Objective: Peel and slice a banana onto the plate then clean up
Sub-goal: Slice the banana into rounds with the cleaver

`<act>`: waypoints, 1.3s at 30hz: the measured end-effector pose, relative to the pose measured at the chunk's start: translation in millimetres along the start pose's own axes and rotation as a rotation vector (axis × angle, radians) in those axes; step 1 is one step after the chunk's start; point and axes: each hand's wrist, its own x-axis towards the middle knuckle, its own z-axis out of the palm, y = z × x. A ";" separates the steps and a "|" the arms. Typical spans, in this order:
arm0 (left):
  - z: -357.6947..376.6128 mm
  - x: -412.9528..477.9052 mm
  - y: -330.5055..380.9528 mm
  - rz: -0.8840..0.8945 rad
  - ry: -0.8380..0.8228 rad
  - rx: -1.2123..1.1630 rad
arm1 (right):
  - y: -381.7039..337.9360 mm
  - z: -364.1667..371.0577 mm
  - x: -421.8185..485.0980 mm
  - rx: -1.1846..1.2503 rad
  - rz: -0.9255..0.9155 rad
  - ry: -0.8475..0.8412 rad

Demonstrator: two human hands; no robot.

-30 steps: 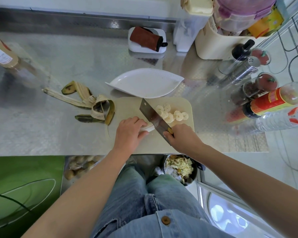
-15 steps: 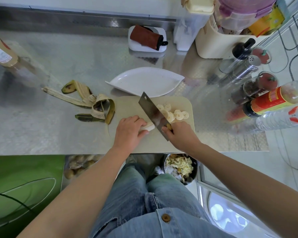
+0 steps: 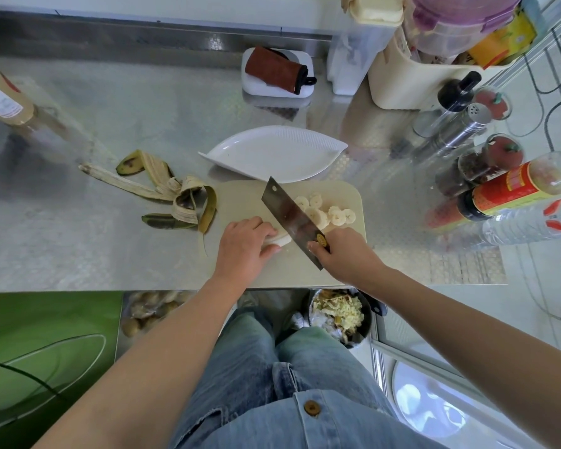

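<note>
A cream cutting board (image 3: 240, 196) lies at the counter's front edge. On it, my left hand (image 3: 243, 246) holds down the last short piece of peeled banana (image 3: 280, 239). My right hand (image 3: 345, 252) grips the handle of a cleaver (image 3: 290, 218), whose blade stands just right of the banana's cut end. Several banana slices (image 3: 324, 212) lie on the board to the right of the blade. A white leaf-shaped plate (image 3: 272, 152) sits bare just behind the board. The banana peel (image 3: 172, 196) lies spread on the counter left of the board.
Sauce and water bottles (image 3: 512, 196), spice jars and a metal shaker crowd the right side. A brown cloth on a white tray (image 3: 277, 72) sits at the back. A jar (image 3: 0, 95) stands far left. A waste bin (image 3: 337, 314) with scraps is below the counter edge.
The cleaver lifted and shifted slightly, its blade now standing against the banana's cut end. My left hand slid a little back along the shorter banana piece.
</note>
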 end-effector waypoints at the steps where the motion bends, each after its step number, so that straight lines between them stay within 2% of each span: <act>1: -0.2 0.0 0.2 0.000 -0.001 0.001 | -0.7 2.1 0.1 -0.008 0.002 -0.007; 11: -0.3 0.4 -0.4 0.006 -0.007 0.003 | -8.9 25.1 7.5 0.018 0.050 0.000; 17: 0.8 0.3 -0.8 0.001 -0.006 -0.001 | -4.5 11.1 9.2 0.100 -0.001 0.050; 24: 0.9 1.0 -1.3 -0.006 -0.013 0.014 | 0.5 -4.6 2.3 0.042 -0.011 0.031; 39: 1.8 -0.1 1.3 -0.011 0.003 0.014 | -6.2 15.5 8.9 0.021 0.004 0.002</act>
